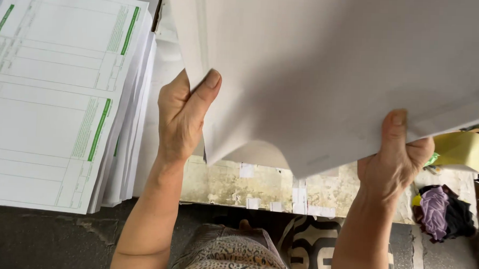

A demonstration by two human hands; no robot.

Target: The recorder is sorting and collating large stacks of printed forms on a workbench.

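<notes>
A large sheaf of plain white paper sheets (pixel 326 74) fills the upper right and is lifted off the table, its near edge curling down. My left hand (pixel 181 114) grips its left lower corner, thumb on top. My right hand (pixel 397 156) grips the lower right edge, thumb pressed on the top sheet. Both forearms reach up from the bottom of the view.
A thick fanned stack of printed forms with green bars (pixel 60 96) lies at the left. The worn table top (pixel 232 184) carries bits of white tape. A roll of yellowish tape (pixel 467 150) and a heap of coloured cloth (pixel 441 210) sit at the right.
</notes>
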